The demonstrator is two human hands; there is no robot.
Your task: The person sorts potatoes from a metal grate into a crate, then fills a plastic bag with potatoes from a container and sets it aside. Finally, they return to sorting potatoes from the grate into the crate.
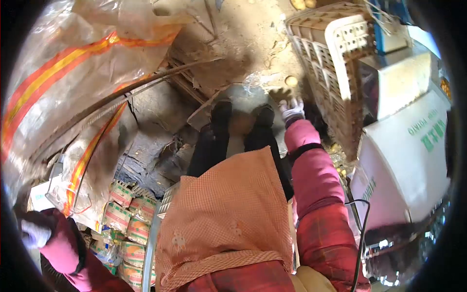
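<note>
Small, round, tan potato-like piece [291,81] on the brown dirt floor [243,48], upper centre-right of the frame, just beyond the white-gloved right hand [293,108].
The step looks like a reach: that hand is spread, apparently holding nothing; gripping the piece would call for stretching farther. A beige lattice plastic crate [337,63], upper right, limits room. The pale-gloved left hand [35,235], lower left, is partly hidden; I cannot tell its grip.

Plastic sheeting [73,82] with red and yellow stripes drapes beside piled packets [132,228].
</note>
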